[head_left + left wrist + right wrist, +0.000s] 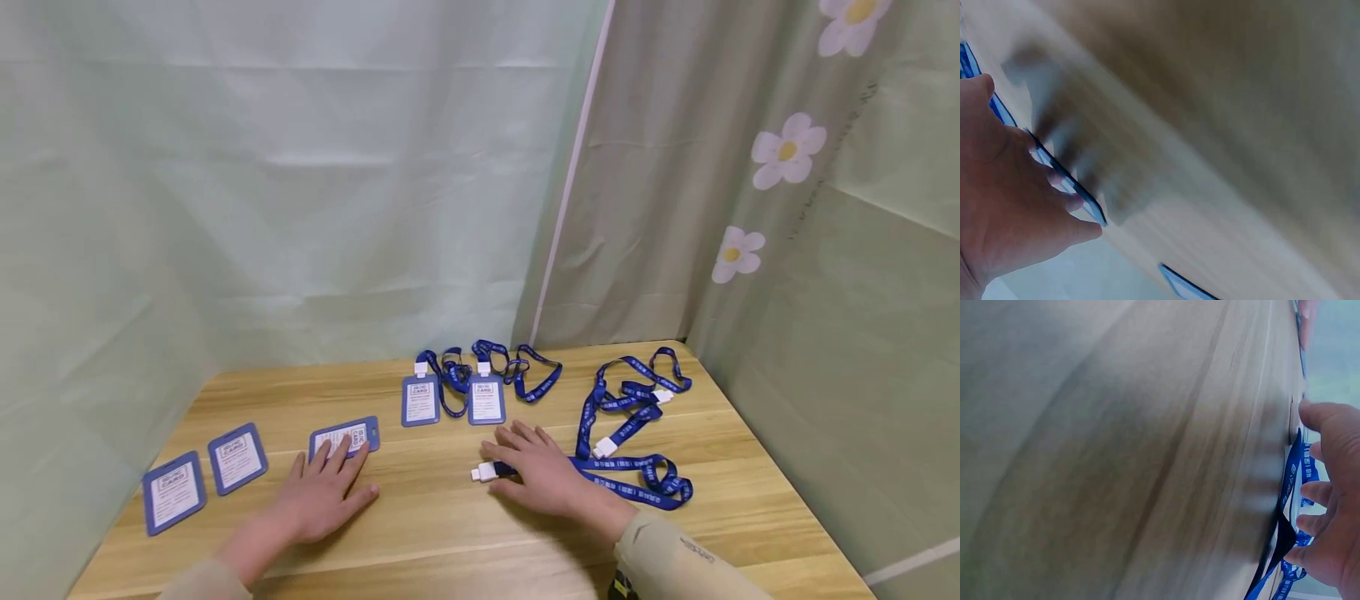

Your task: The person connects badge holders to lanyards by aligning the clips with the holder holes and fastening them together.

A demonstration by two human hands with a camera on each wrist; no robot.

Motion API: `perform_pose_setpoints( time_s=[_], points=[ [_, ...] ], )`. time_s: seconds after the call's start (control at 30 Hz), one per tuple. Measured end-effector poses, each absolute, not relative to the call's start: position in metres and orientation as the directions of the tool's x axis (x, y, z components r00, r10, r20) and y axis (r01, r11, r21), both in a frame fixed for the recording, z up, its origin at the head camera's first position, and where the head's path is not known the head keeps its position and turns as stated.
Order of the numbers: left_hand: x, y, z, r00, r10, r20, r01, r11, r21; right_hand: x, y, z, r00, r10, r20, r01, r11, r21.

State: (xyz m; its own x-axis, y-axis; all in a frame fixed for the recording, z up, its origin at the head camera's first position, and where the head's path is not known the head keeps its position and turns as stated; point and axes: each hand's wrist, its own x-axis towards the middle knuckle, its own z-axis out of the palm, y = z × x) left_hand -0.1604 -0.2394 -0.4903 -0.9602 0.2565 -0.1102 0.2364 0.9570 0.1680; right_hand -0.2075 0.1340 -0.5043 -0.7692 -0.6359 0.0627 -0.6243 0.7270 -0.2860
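Observation:
In the head view, my left hand [321, 492] lies with its fingers spread over a blue-framed card holder [369, 432], covering part of it. The same card holder [1067, 180] shows behind the fingers in the left wrist view. My right hand [542, 475] reaches over a blue lanyard [633, 493] near its white clip [483, 472]. Its fingers look relaxed, not curled round the strap. In the right wrist view, the dark blue lanyard strap [1286, 531] runs right by those fingertips; whether they touch it I cannot tell.
Two loose card holders [174, 492] lie at the left. At the back middle are two card holders [486, 400] with lanyards attached. More blue lanyards [588, 417] with white clips lie tangled at the right. Curtains [360, 183] stand behind the wooden table [427, 542].

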Motion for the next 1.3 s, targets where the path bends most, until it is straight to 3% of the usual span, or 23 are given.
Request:
perform_pose_setpoints(
  time_s=[0.3, 1.0, 1.3],
  points=[
    [-0.132, -0.215, -0.489, -0.949, 0.304, -0.083, 0.287, 0.943, 0.168, -0.209, 0.131, -0.504, -0.777, -0.625, 0.074, -0.617, 0.733, -0.287],
    [-0.112, -0.159, -0.487, -0.906, 0.394, -0.156, 0.353, 0.905, 0.236, -0.21, 0.134, -0.509, -0.776, -0.626, 0.07, -0.614, 0.726, -0.309],
    [-0.123, -0.168, -0.487, -0.909, 0.414, 0.045, 0.412, 0.875, 0.255, -0.21, 0.135, -0.509, -0.782, -0.62, 0.057, -0.601, 0.728, -0.328]
  ],
)
